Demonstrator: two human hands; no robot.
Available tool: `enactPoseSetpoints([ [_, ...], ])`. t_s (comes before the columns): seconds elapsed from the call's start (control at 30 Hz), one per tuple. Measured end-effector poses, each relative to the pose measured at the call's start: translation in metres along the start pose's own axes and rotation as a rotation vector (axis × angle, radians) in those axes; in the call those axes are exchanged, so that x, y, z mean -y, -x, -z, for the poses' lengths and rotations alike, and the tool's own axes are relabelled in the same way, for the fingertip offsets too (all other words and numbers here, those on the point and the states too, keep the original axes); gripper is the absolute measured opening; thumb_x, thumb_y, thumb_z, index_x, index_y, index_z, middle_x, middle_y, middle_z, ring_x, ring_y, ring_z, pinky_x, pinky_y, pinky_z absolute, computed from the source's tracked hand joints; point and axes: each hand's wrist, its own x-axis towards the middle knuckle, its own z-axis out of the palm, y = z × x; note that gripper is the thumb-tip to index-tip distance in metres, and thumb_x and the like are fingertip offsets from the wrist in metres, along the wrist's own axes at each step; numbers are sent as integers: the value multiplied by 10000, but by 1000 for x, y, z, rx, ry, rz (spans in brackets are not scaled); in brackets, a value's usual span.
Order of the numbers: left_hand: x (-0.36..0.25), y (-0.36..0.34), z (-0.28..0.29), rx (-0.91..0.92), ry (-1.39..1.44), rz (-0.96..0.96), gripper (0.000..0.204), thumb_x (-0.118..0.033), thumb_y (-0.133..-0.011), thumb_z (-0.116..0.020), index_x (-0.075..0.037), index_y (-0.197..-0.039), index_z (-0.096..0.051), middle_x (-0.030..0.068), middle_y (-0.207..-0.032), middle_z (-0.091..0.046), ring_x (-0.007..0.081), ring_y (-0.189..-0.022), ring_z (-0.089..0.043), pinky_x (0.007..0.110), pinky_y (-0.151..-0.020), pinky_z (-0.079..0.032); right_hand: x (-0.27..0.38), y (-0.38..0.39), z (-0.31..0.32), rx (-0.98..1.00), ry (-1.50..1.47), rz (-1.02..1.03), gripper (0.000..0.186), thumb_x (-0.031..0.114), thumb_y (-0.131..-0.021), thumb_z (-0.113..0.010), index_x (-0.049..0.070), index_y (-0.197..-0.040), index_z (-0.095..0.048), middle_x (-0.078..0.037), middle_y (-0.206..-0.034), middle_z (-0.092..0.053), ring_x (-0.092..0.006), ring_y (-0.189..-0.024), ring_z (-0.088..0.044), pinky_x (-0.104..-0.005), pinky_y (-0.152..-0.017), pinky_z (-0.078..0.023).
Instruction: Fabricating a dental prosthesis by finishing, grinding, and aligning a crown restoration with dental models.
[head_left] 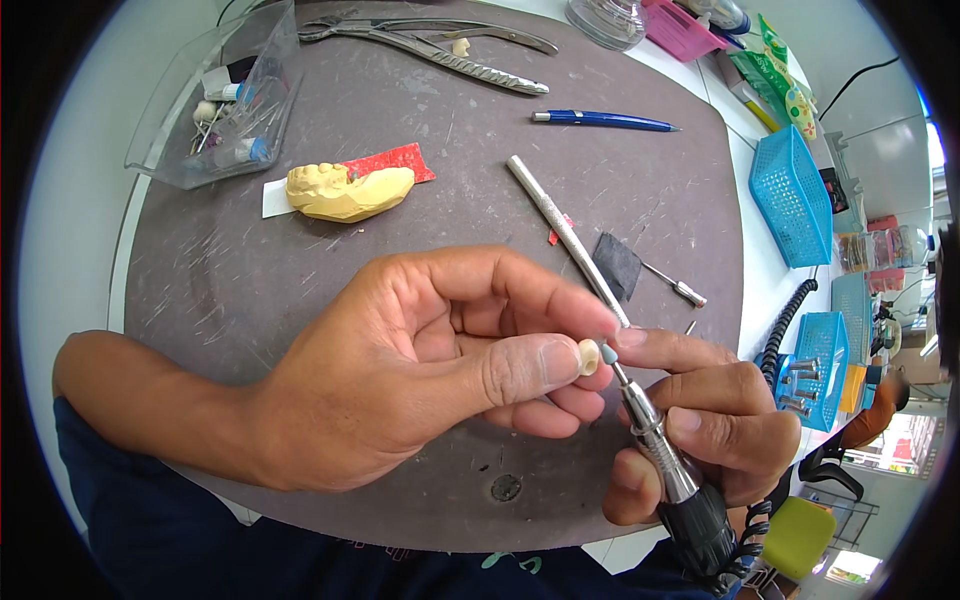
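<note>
Between the thumb and fingertips of my left hand (420, 370) is a small cream dental crown (589, 358), its hollow side partly showing. My right hand (735, 410) is wrapped round a dental handpiece (660, 450) with a silver body and black rear end. The handpiece's blue-grey pointed grinding stone (609, 353) is right beside the crown; whether they touch I cannot tell. Farther off, a yellow plaster tooth model (350, 195) lies on red and white paper strips. A knurled silver rod (555, 225) lies just beyond my fingertips.
Metal calipers (440, 62) and a blue pen (610, 121) lie at the far side of the grey board (460, 190). A dark square piece (617, 265) and a small metal-shanked tool (688, 293) lie right. Clear bin (165, 150) stands far left, blue baskets (790, 200) at right.
</note>
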Motion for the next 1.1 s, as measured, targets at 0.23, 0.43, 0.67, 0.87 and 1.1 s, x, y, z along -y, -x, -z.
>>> enactPoseSetpoints([
  [0.23,0,0,2,8,-27,15,167,-24,-971,-551,21,-1131,-569,195,-1054,-657,228,-956,-695,306,-827,-615,-2,0,1,26,33,52,436,122,-808,-776,37,-1053,-427,-127,-822,-537,-372,-931,-680,-404,-810,-596],
  [0.43,0,-1,1,13,-39,13,163,-19,-968,-555,25,-1123,-574,203,-1067,-656,230,-964,-695,307,-828,-615,-5,0,-1,20,27,78,449,112,-799,-782,20,-1067,-434,-126,-800,-537,-353,-880,-683,-415,-813,-595],
  [0.67,-1,0,2,-6,-36,38,176,-17,-962,-564,22,-1134,-575,192,-1081,-660,223,-962,-695,317,-829,-612,-12,3,5,-57,-31,77,435,191,-839,-751,46,-1098,-433,-123,-793,-557,-312,-837,-672,-412,-754,-576],
  [0.87,4,0,3,33,-79,-52,136,-8,-955,-573,29,-1085,-595,169,-1043,-671,205,-918,-696,320,-799,-609,-29,-3,17,-400,-207,-311,257,235,-895,-622,32,-906,-464,-79,-719,-534,-109,-577,-515,-216,-512,-394],
  [1.1,2,6,4,118,-215,-18,77,7,-944,-587,32,-1015,-599,178,-973,-682,210,-886,-703,322,-779,-610,-42,-17,45,-564,-207,-699,187,180,-849,-635,53,-948,-539,33,-665,-447,-39,-550,-389,-209,-473,-269],
])
